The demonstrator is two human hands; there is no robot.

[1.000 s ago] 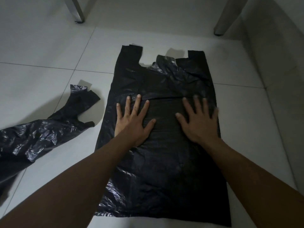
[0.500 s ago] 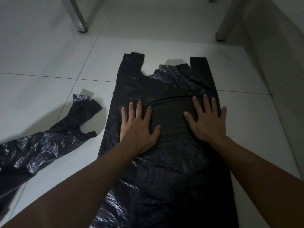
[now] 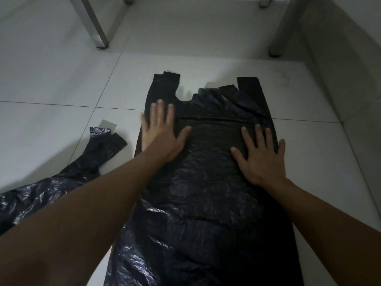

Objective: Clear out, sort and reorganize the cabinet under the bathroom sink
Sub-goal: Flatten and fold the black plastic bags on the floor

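Observation:
A large black plastic bag (image 3: pixel 206 193) lies spread flat on the white tiled floor (image 3: pixel 61 79), its two handles pointing away from me. My left hand (image 3: pixel 162 131) presses flat on the bag's upper left part, fingers straight and reaching toward the left handle. My right hand (image 3: pixel 261 155) lies flat with spread fingers on the bag's right side, a little nearer to me. Neither hand grips anything. A second black bag (image 3: pixel 51 188) lies crumpled on the floor to the left, partly hidden by my left forearm.
Metal legs stand on the floor beyond the bag: one at the back left (image 3: pixel 97 23), one at the back right (image 3: pixel 282 32). A tiled wall (image 3: pixel 350 69) runs along the right side close to the bag's edge.
My left hand has slid up and to the left across the bag toward the left handle. My right hand has stayed in about the same spot. The camera has drawn closer.

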